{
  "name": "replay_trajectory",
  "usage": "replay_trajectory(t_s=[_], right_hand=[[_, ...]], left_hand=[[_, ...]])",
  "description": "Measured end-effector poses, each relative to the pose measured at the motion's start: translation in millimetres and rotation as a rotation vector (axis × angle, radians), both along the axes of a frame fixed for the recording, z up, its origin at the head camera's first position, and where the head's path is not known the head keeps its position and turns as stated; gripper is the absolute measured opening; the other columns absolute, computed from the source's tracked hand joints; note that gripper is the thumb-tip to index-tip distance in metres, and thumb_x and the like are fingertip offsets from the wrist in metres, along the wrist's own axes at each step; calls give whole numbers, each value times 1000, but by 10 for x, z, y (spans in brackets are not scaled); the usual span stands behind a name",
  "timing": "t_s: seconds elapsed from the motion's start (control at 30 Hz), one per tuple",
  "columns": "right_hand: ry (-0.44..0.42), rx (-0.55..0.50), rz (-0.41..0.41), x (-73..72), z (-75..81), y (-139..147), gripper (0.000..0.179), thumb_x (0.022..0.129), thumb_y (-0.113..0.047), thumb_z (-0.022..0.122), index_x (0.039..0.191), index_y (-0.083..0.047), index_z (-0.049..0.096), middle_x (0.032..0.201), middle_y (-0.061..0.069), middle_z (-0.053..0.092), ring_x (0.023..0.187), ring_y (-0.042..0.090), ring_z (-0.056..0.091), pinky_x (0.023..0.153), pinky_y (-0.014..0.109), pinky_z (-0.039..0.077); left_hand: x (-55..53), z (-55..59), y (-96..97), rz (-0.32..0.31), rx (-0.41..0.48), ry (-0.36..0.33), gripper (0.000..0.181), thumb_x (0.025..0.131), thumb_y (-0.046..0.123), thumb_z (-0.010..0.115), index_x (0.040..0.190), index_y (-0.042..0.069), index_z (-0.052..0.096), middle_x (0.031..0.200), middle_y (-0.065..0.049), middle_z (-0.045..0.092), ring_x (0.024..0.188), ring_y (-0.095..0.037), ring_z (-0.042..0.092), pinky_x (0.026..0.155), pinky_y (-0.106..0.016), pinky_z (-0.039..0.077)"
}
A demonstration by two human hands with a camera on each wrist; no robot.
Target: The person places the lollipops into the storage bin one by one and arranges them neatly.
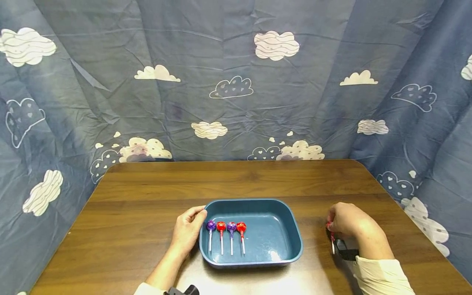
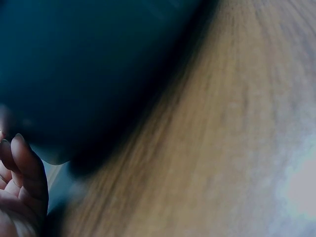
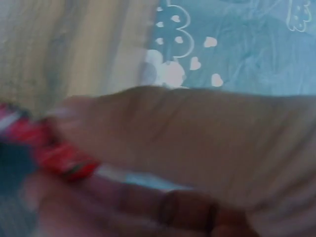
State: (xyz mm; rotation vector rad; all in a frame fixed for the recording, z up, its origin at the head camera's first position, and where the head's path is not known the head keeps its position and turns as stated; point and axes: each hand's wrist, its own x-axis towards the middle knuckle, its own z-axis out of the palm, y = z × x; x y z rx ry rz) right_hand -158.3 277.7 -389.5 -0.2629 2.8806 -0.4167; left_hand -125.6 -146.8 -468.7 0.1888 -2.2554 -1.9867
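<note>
A blue tray (image 1: 258, 262) rests on the wooden table, and my left hand (image 1: 189, 229) grips its left rim near the far corner. Inside the tray, lollipops stand in a row at the left, sticks toward me: a purple one (image 1: 211, 225), a red one (image 1: 221, 226), another purple one (image 1: 231, 227) and another red one (image 1: 241, 227). To the right of the tray, my right hand (image 1: 348, 219) pinches a red-wrapped lollipop (image 3: 64, 160) between thumb and fingers. Its white stick (image 1: 333, 247) points toward me. The left wrist view shows the tray's dark outer wall (image 2: 89, 74) beside my curled fingers.
The brown wooden table (image 1: 147, 184) extends around the tray on all sides. Behind it hangs a dark blue curtain (image 1: 236, 110) with white clouds, which also comes down along the left and right sides. A black strap (image 1: 346, 250) is at my right wrist.
</note>
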Motion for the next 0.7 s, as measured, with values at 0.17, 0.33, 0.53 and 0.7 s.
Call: replay_trajectory(t_s=[0.17,0.33,0.53,0.7], right_hand=[[191,-21,17,17,152,-60,8,81,-13,76,80,-10,68,75,1,72,69,16,63,62,38,49],[336,-85,43,31,383,-299,5,85,-15,75,85,-12,71,75,-4,72,69,12,64,63,35,49],[510,-223,131,71,635,-719,6,87,-11,77,89,-14,73,77,-8,74,70,6,68,63,26,55],[606,-328,226,205,682,-914,15,83,-4,81,90,-15,74,78,-10,73,71,-2,67,64,15,55]], left_hand=[[-5,5,-1,3,-14,6,24,97,16,66,115,4,75,103,-16,77,87,-8,66,78,-18,51],[19,13,-47,15,-1,2,24,97,17,66,115,5,75,105,-16,77,88,-7,66,80,-18,50],[30,0,-73,33,16,4,24,97,17,66,115,4,75,105,-15,77,88,-8,66,79,-18,51],[-19,-6,-41,-2,6,17,25,96,20,67,115,5,76,101,-15,77,83,-9,65,75,-20,51]])
